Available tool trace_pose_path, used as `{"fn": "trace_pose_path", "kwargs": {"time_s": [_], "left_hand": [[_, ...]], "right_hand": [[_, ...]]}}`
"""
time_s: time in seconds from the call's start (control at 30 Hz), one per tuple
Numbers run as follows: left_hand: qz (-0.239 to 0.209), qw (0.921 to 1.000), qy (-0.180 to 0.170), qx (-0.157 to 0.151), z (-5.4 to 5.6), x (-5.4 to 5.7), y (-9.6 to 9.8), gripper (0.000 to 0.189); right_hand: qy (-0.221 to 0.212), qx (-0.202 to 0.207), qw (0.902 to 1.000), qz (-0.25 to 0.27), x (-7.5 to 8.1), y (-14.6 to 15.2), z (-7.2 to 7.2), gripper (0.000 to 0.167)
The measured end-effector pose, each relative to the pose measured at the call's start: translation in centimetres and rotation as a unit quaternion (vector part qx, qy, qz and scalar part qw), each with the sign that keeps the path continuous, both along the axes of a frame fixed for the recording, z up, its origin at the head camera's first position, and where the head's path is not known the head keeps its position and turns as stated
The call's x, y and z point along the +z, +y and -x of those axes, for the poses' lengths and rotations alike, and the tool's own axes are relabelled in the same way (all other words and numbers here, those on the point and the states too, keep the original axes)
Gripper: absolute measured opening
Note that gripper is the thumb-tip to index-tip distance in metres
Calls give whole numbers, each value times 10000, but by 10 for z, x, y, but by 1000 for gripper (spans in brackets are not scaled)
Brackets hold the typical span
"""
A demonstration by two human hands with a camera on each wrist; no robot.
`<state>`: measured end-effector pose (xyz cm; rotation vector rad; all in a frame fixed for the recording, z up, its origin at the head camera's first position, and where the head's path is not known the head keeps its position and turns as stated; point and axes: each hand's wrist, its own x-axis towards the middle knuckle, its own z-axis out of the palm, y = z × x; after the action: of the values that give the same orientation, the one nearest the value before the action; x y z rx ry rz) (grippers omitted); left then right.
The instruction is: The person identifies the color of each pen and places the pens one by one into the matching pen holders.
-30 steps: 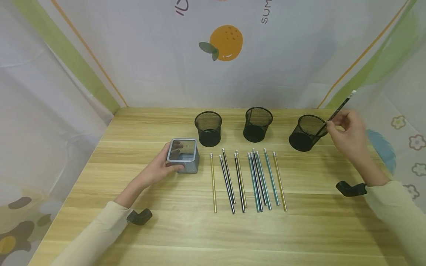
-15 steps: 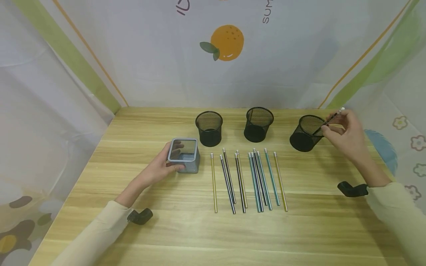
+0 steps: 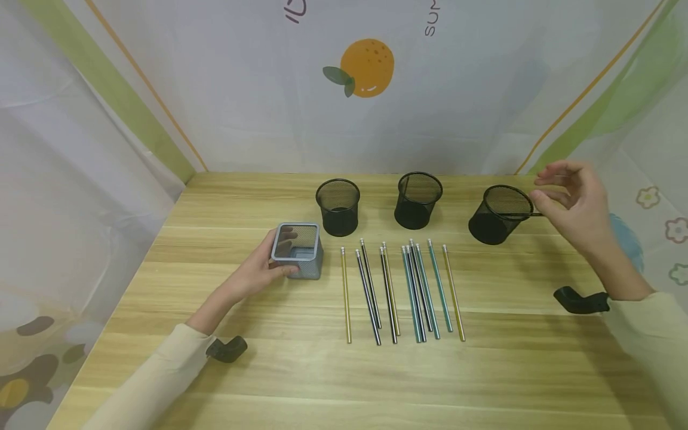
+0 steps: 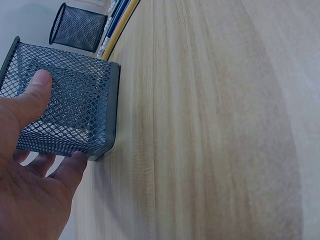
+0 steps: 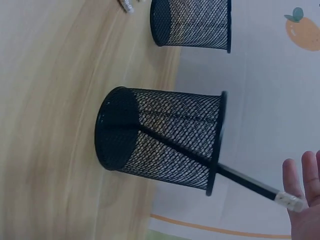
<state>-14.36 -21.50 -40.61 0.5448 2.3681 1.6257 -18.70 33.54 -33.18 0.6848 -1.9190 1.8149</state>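
While the left hand (image 3: 258, 275) holds a square grey mesh cup (image 3: 306, 270), thumb and fingers round its sides, the right hand (image 3: 577, 206) hangs beside the rightmost round black cup (image 3: 486, 228) with its grip wide. Inside that round cup leans a black pencil (image 5: 250, 182), its white eraser end out past the rim near the right hand; I cannot tell whether they touch. Gold, teal and dark pencils (image 3: 389, 298) lie on the counter (image 3: 269, 370), right of the square cup.
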Motion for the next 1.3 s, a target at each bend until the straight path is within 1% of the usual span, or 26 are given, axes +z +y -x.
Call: {"fn": "trace_pose_path", "kwargs": {"time_s": [0.1,0.23,0.3,0.37,0.43,0.53,0.57,0.63,0.7,0.8,0.93,1.03,1.1,1.3], "left_hand": [[-18,10000,-13,-11,0,0,0,80],[-36,10000,-30,-16,0,-1,0,80],[-38,10000,-39,-10,-1,0,0,80],[-55,10000,-44,-1,-1,-1,0,80],[-60,10000,-51,14,-1,0,0,81],[-61,10000,-57,27,-1,0,0,81],[-59,10000,-67,36,-1,0,0,81],[-51,9999,-79,44,-1,0,0,81],[-47,9999,-84,44,-2,0,1,81],[-41,9999,-83,40,-2,0,1,81],[-42,10000,-76,40,-2,0,1,81],[-57,9999,-83,48,-2,1,1,81],[-57,9999,-84,58,-2,1,1,81],[-99,10000,-9,2,-1,0,0,80]], "right_hand": [[-40,38,10000,-43,2,-1,-2,47],[5,128,9996,-250,5,-4,-6,48],[26,135,9988,-460,6,-7,-9,49],[-56,52,9969,-783,9,-11,-12,51],[-92,-149,9911,-1317,11,-15,-15,52],[-146,-369,9765,-2118,14,-21,-19,57],[-138,-417,9713,-2336,14,-22,-20,59],[-178,-448,9652,-2572,13,-25,-21,61],[-273,-423,9621,-2680,11,-28,-23,62],[-328,-341,9604,-2746,9,-32,-24,63],[-280,-167,9564,-2901,7,-38,-25,66],[-376,-65,9507,-3078,5,-42,-27,63],[-534,-3,9467,-3177,3,-45,-28,59],[-951,-16,9283,-3594,-7,-53,-31,50]]}}
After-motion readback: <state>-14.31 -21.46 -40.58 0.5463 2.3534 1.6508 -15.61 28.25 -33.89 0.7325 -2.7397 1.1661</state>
